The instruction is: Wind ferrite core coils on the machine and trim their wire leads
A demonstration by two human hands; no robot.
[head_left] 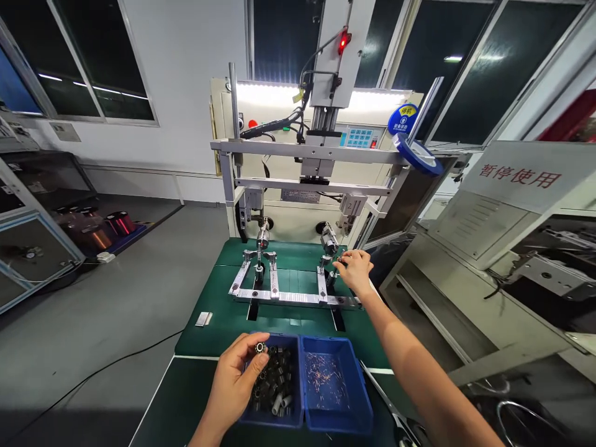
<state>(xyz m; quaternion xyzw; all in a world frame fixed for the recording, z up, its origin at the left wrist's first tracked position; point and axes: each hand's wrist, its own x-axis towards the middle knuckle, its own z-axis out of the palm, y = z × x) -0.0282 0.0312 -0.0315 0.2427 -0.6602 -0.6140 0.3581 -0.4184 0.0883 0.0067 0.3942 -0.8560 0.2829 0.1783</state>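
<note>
Overhead and behind the bench, a tall machine point(318, 166) with grey crossbars takes up the middle of the view, a strip of white light glowing at its back and a red lamp point(343, 43) lit on its column. Below it spreads a green bench point(218, 338), on which a silver clamp frame point(293, 297) stands with upright arms. Two blue bins sit side by side nearer the person: the left bin point(279, 421) holds a heap of small parts, and the right bin point(339, 422) is strewn with wire scraps. A long metal tool point(382, 394) with dark handles lies beside the right bin, near the person's right forearm.

The left hand point(237, 375) is above the near edge of the left bin, its thumb and fingertips pinching a toothed ring part point(259, 348) whose open end shows. The right hand point(356, 270) reaches to the far right of the clamp frame, close beside the right metal head point(329, 240); its fingers are drawn together, but whether they grip anything is too small to tell. The left metal head point(263, 236) hangs well apart from both hands. Among the dark pieces in the left bin lie a few pale cylinders point(278, 403). Thinnest of all, the coppery wire scraps point(321, 375) scatter over the right bin's floor.
</note>
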